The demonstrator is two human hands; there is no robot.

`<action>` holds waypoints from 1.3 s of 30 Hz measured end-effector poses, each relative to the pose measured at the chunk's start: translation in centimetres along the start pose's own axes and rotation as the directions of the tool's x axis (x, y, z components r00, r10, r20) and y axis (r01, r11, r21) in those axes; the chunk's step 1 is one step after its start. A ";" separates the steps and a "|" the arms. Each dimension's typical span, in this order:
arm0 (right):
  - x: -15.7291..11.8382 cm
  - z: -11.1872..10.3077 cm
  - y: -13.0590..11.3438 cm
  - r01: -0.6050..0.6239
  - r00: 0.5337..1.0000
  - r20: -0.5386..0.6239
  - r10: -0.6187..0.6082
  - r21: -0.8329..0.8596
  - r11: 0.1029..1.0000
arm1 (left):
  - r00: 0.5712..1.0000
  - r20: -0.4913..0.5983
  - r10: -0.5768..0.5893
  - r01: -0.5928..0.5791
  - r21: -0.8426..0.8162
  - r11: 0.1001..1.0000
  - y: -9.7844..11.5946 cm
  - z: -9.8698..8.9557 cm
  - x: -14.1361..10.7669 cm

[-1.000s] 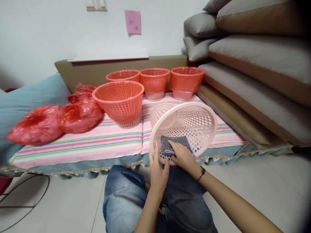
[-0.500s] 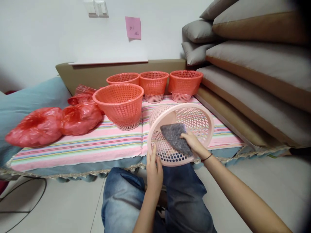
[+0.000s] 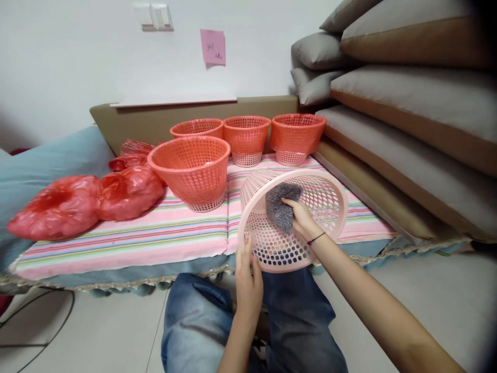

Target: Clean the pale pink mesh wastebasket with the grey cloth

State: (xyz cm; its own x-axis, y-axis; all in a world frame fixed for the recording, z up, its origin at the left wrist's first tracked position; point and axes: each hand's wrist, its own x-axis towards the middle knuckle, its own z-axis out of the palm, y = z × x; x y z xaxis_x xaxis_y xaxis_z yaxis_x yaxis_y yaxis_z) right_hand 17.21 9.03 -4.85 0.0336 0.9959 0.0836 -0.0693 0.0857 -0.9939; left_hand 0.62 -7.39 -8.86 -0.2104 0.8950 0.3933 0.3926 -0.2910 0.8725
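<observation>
A pale pink plastic basket [image 3: 344, 212] with latticed walls lies tilted on its side, its mouth toward me, at the front edge of the striped cloth. My left hand [image 3: 248, 282] grips its lower left rim, fingers closed around the edge. Inside the basket mouth, my right hand [image 3: 305, 217] pinches a grey fuzzy cloth [image 3: 281, 207] between thumb and fingers. The cloth hangs in front of the basket's inner wall; whether it touches the wall I cannot tell.
Several baskets lined with red plastic, one of them the near basket [image 3: 190, 166], stand behind on the striped cloth [image 3: 128, 248]. Bunched red plastic bags [image 3: 58, 207] lie at left. A tall stack of grey-brown cushions [image 3: 411, 93] rises at right. A black wire frame [image 3: 72, 305] is on the floor.
My right hand has moved the grey cloth up and deeper into the basket, and the cloth has folded differently. The pink basket has shifted slightly right, my left hand still on its rim.
</observation>
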 end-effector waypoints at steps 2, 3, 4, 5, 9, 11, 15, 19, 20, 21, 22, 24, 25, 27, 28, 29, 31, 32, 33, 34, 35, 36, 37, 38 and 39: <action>1.2 0.7 -0.2 0.091 0.996 0.019 -0.090 -0.080 0.993 | 0.999 -0.031 -0.034 0.033 -0.021 0.999 -0.3 0.2 -0.2; 1.7 1.0 -0.1 0.152 0.987 0.080 -0.138 -0.209 0.966 | 0.998 -0.047 -0.047 0.045 -0.031 0.998 -0.4 0.3 -0.3; 1.9 1.4 0.3 0.219 0.972 0.170 -0.164 -0.383 0.897 | 0.997 -0.059 -0.057 0.054 -0.040 0.998 -0.6 0.5 -0.4; 2.1 1.8 0.8 0.283 0.951 0.266 -0.155 -0.560 0.779 | 0.996 -0.065 -0.065 0.062 -0.049 0.997 -0.7 0.6 -0.4; 1.6 3.2 4.4 0.342 0.927 0.376 0.022 -0.865 0.367 | 0.987 -0.067 -0.147 0.140 -0.105 0.985 -0.8 0.7 -0.5; 1.4 3.5 5.8 0.319 0.932 0.359 0.055 -0.882 0.348 | 0.980 -0.059 -0.188 0.180 -0.124 0.976 -0.8 0.6 -0.3; 1.1 3.4 6.0 0.317 0.927 0.363 0.095 -0.893 0.320 | 0.973 -0.004 -0.231 0.228 -0.132 0.965 -0.9 0.9 0.2; -0.2 2.7 4.4 0.332 0.911 0.393 0.127 -0.879 0.343 | 0.975 0.025 -0.220 0.221 -0.178 0.959 -0.8 1.6 0.3; -0.9 2.4 4.0 0.336 0.906 0.402 0.136 -0.875 0.350 | 0.975 0.036 -0.218 0.221 -0.189 0.957 -0.8 1.8 0.3; -1.8 2.1 3.6 0.340 0.900 0.411 0.146 -0.871 0.356 | 0.975 0.046 -0.217 0.222 -0.200 0.954 -0.7 1.8 0.2; -2.9 1.7 3.2 0.346 0.893 0.422 0.154 -0.865 0.363 | 0.976 0.054 -0.213 0.219 -0.208 0.953 -0.7 1.9 0.2; -5.5 0.9 2.4 0.362 0.875 0.453 0.171 -0.847 0.390 | 0.977 0.054 -0.207 0.214 -0.217 0.952 -0.5 1.8 0.2; -7.0 0.4 2.0 0.369 0.864 0.470 0.180 -0.835 0.409 | 0.976 0.049 -0.210 0.216 -0.216 0.952 -0.4 1.8 0.2; -10.1 -0.5 1.2 0.369 0.848 0.492 0.197 -0.815 0.447 | 0.973 0.038 -0.228 0.231 -0.202 0.952 -0.2 1.6 0.3; -11.7 -0.8 0.8 0.363 0.845 0.494 0.204 -0.810 0.460 | 0.971 0.033 -0.239 0.241 -0.192 0.952 0.0 1.5 0.4; -13.1 -1.1 0.5 0.355 0.845 0.492 0.210 -0.809 0.468 | 0.968 0.031 -0.250 0.252 -0.177 0.952 0.2 1.5 0.4; -15.5 -1.6 0.0 0.340 0.846 0.483 0.226 -0.815 0.469 | 0.960 0.029 -0.277 0.278 -0.133 0.951 0.6 1.3 0.5; -16.5 -1.7 -0.1 0.330 0.846 0.477 0.239 -0.820 0.467 | 0.957 0.031 -0.290 0.291 -0.106 0.951 0.8 1.3 0.6; -17.2 -1.8 -0.2 0.319 0.846 0.469 0.254 -0.827 0.463 | 0.952 0.039 -0.302 0.305 -0.078 0.949 1.0 1.2 0.6; -17.8 -1.9 -0.3 0.305 0.846 0.459 0.271 -0.834 0.460 | 0.948 0.051 -0.314 0.317 -0.047 0.947 1.3 1.1 0.7; -18.2 -1.9 -0.3 0.290 0.848 0.448 0.284 -0.840 0.459 | 0.944 0.067 -0.324 0.326 -0.019 0.945 1.5 1.0 0.9; -18.5 -2.0 -0.2 0.278 0.850 0.438 0.293 -0.845 0.458 | 0.940 0.084 -0.331 0.331 0.005 0.943 1.8 0.8 1.1; -18.6 -2.0 -0.2 0.272 0.854 0.430 0.293 -0.849 0.453 | 0.937 0.103 -0.334 0.333 0.025 0.943 2.1 0.6 1.3; -18.7 -2.1 -0.1 0.270 0.859 0.421 0.290 -0.856 0.442 | 0.936 0.114 -0.334 0.331 0.048 0.942 2.4 0.4 1.7; -18.7 -2.2 -0.1 0.272 0.866 0.410 0.286 -0.866 0.420 | 0.937 0.117 -0.328 0.320 0.080 0.944 2.7 0.1 2.1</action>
State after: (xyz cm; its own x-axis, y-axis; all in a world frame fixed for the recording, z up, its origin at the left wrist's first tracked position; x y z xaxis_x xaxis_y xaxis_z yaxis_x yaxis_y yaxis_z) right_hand 18.76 -9.65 -6.48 -0.3996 0.8984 -0.1823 0.8434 0.2825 -0.4569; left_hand 1.30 -6.25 -5.73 -0.2211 0.9741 0.0483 0.3749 0.0391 0.9262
